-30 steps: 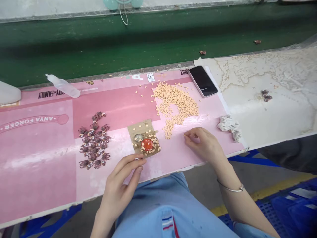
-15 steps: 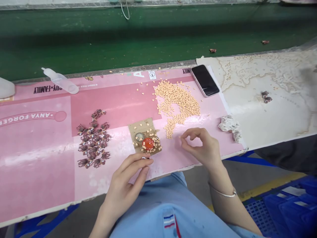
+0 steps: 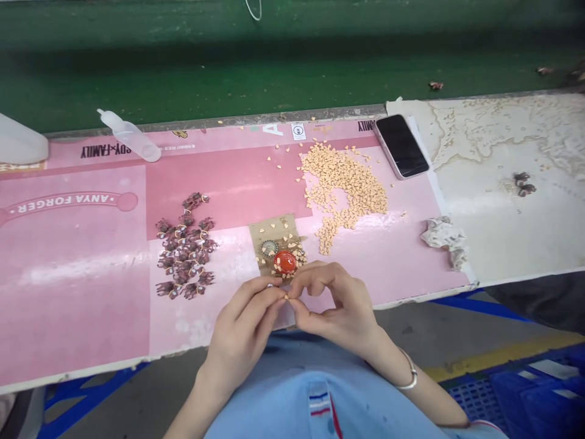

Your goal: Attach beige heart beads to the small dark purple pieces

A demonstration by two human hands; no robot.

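My left hand (image 3: 244,326) and my right hand (image 3: 336,308) meet fingertip to fingertip at the near edge of the pink board (image 3: 82,274). Both pinch small things between thumb and forefinger; a tiny tan piece (image 3: 286,297) shows between the tips. What the left fingers hold is too small to name. Just beyond the fingers lies a brown card (image 3: 276,241) with a red round cap (image 3: 286,261) and scattered tan pieces. A heap of tan heart-shaped pieces (image 3: 342,186) lies farther right. A cluster of dark purple small parts (image 3: 185,253) lies to the left.
A black phone (image 3: 402,146) lies at the board's far right. A clear squeeze bottle (image 3: 130,135) lies at the far left. A crumpled white scrap (image 3: 443,235) sits on the worn white board (image 3: 512,213). A green conveyor belt (image 3: 274,67) runs behind. Blue crates (image 3: 525,396) stand below right.
My right hand has moved left from beside the tan heap to meet my left hand at the near edge. The view has shifted, so everything sits slightly further right.
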